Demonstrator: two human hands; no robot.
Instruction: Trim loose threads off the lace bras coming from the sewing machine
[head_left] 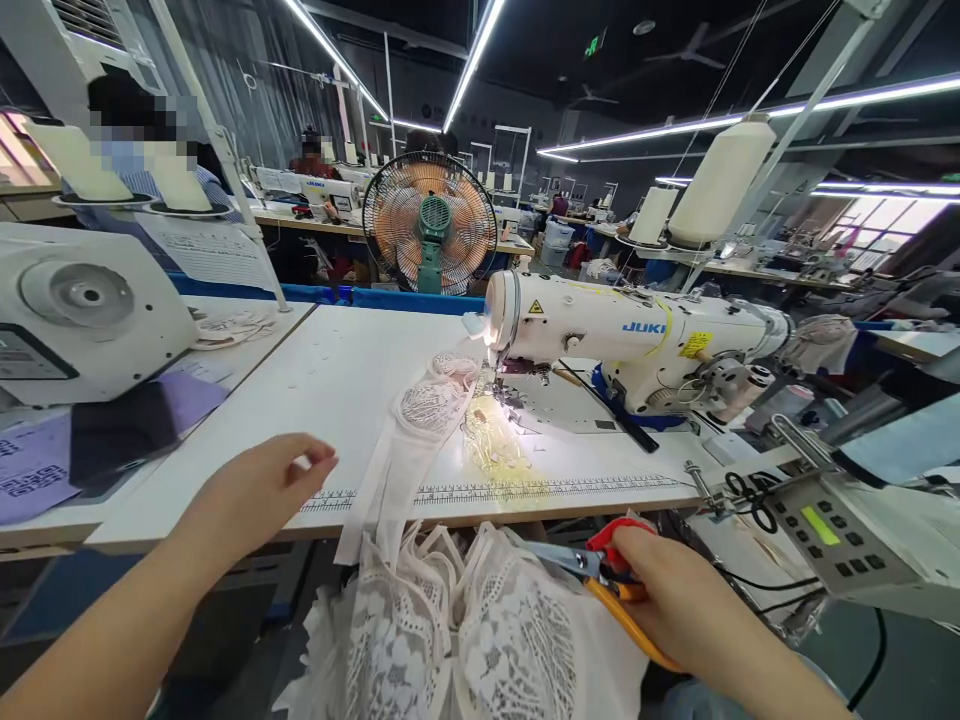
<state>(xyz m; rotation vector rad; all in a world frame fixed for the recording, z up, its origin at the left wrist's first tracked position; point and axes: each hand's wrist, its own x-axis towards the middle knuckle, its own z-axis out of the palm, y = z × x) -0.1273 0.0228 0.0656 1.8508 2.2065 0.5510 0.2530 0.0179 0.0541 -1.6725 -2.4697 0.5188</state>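
Note:
My left hand (274,485) hovers over the near left of the white table (330,370). Its fingers are curled in with the tips close to the thumb; whether something tiny is between them cannot be made out. My right hand (667,580) grips scissors (581,560) with red and orange handles, blades pointing left at the lace. Pale pink lace bras (517,620) hang over the table's front edge towards my lap. Another lace cup (435,400) and its straps lie on the table, reaching up to the needle area of the JUKI sewing machine (577,320).
A printed ruler strip (480,492) runs along the front edge. Clear yellowish tape or elastic (491,440) lies under the machine's lamp. A second machine (90,310) stands left, a control box (832,530) right. Behind are a fan (430,220), thread cones (724,180) and other people.

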